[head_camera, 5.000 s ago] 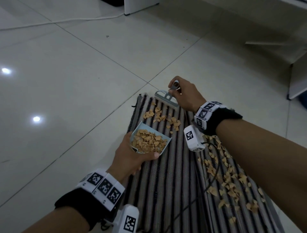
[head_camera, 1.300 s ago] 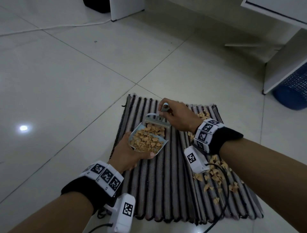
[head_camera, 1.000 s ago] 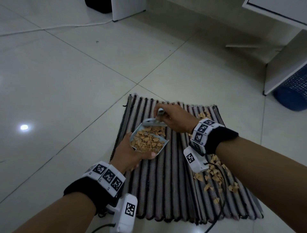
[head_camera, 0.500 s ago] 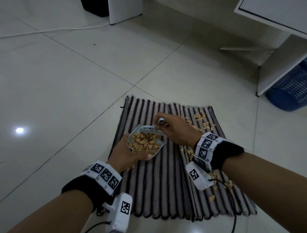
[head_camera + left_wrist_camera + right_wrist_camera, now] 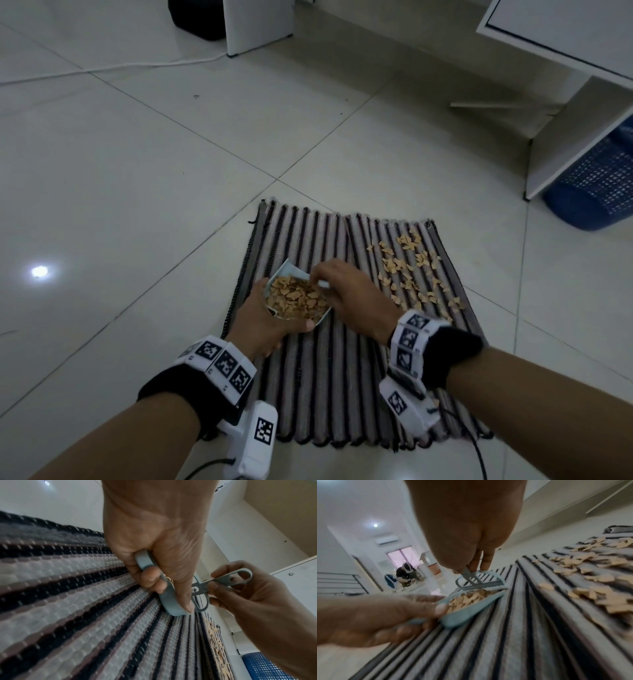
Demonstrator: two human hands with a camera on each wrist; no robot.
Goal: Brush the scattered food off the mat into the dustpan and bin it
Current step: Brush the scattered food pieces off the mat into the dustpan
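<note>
My left hand [image 5: 263, 318] grips the handle of a pale blue dustpan [image 5: 287, 269], which is heaped with tan food flakes [image 5: 296, 298] and sits low over the left half of the striped mat [image 5: 325, 377]. My right hand [image 5: 349, 294] pinches the handle of a small grey brush [image 5: 481, 581], whose bristles are at the pan's far lip. In the left wrist view my fingers wrap the dustpan handle [image 5: 145, 561] and the brush handle [image 5: 229, 578] shows between the other hand's fingertips. More scattered flakes [image 5: 411, 274] lie on the mat's right half.
A blue mesh bin [image 5: 596, 192] stands at the right, partly behind a white furniture panel [image 5: 561, 137]. A white cable [image 5: 137, 65] runs across the tiled floor at the far left. A person [image 5: 406, 574] sits far off in the right wrist view.
The right hand has drawn the brush back along the mat to the dustpan, and the flakes from the mat's far left are now in it. The left hand has kept hold of the pan.
</note>
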